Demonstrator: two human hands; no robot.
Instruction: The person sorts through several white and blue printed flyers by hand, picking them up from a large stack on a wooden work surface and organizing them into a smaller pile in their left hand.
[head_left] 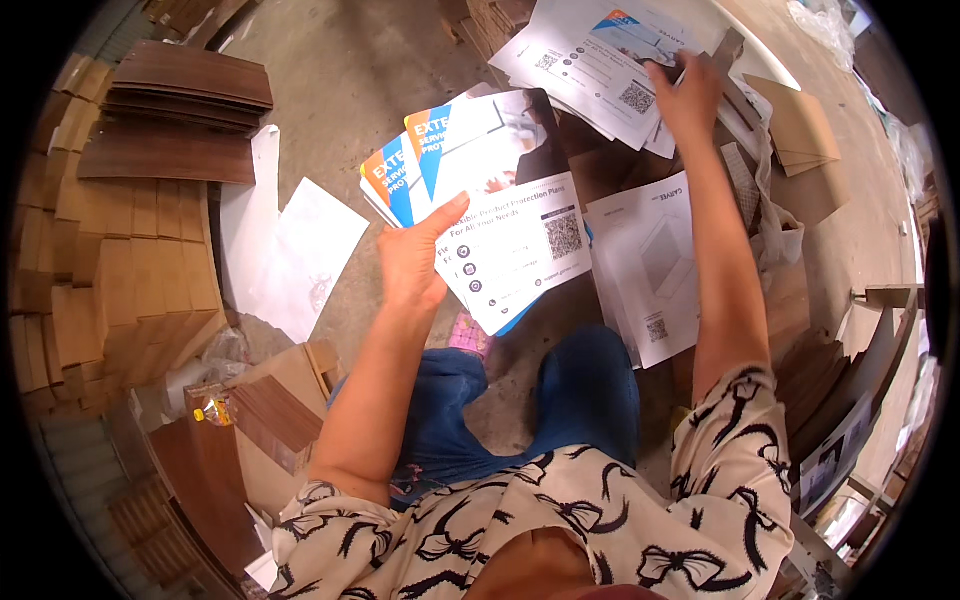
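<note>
My left hand (pixel 420 255) grips a fanned stack of glossy leaflets (pixel 500 240), its thumb pressed on top. They are white below, with a photo, blue and orange corners and a square code. Farther off to the right, my right hand (pixel 688 100) is at the edge of a similar leaflet (pixel 610 75) on a pile of papers. Its thumb lies over the leaflet's dark photo area and the fingers curl at the edge, partly hidden. Below that pile, white instruction booklets (pixel 650 255) with a line drawing of a cabinet lie beside my right forearm.
Stacked cardboard pieces (pixel 150 265) and dark brown boards (pixel 190 95) stand on the left. White sheets (pixel 315 255) lie near them on the concrete floor (pixel 330 80). A small yellow-capped bottle (pixel 213 410) rests on boards at lower left. Flat brown cardboard (pixel 795 125) lies at far right.
</note>
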